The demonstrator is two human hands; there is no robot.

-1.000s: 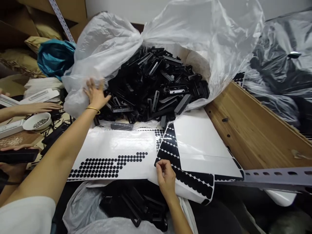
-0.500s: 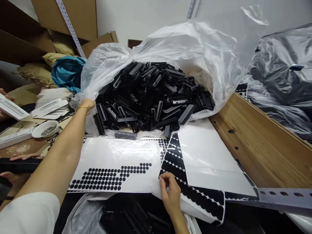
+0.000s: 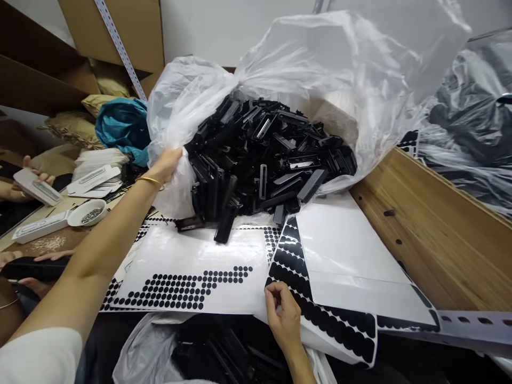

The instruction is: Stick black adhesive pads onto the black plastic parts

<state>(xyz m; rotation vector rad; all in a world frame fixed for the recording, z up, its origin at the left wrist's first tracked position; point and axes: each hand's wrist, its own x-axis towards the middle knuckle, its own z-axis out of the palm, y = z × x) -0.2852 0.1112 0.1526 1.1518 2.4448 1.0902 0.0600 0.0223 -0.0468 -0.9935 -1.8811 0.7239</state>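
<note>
I'm in a small assembly workshop: a bagged heap of black plastic parts (image 3: 264,160), dot sticker sheets (image 3: 192,266), cardboard boxes (image 3: 120,26), and a co-worker's hands (image 3: 36,176) beside me.

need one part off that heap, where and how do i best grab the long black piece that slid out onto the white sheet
Grip the long black piece near its lower end, which rests clear on the white sheet; its upper end is wedged among the piled black parts. It leans roughly upright, so probably come from the near side and pinch its narrow sides. The left hand grips the plastic bag; the right hand is nearer.
</note>
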